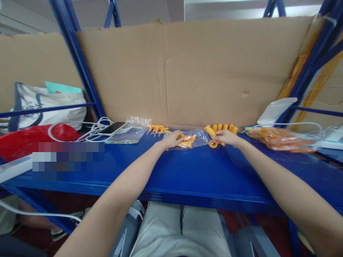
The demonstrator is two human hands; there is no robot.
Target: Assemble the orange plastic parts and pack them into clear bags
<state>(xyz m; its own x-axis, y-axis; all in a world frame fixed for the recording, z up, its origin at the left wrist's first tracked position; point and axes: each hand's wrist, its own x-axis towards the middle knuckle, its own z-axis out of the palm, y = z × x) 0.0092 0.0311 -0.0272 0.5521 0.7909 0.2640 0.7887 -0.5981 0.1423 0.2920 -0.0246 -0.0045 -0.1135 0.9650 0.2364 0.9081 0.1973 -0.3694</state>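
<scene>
- My left hand (173, 140) lies palm down on a clear bag (197, 139) at the middle of the blue worktop (187, 171), close to its back edge. The fingers are low and together over the loose orange pieces (187, 141) in the bag. Whether they pinch one I cannot tell.
- My right hand (226, 137) sits just beside it, fingers closed on one orange tube (213, 144) whose open mouth is turned toward me.
- Behind that hand I count six in the row of orange tubes (222, 127), which stands along the back edge against the cardboard wall (214, 71).
- A small cluster of orange clips (157, 128) lies at the back edge, left of the bag — too small to count.
- Farther left: one phone (112, 127) on a second flat bag (128, 135), with a tangle of white cable (93, 130) touching it.
- Toward the right end a stack of filled bags (281, 141) holds more orange parts — the number is unclear — below one white box (276, 110).
- At the left end, one red bag (32, 137) lies before one white tote (50, 107).
</scene>
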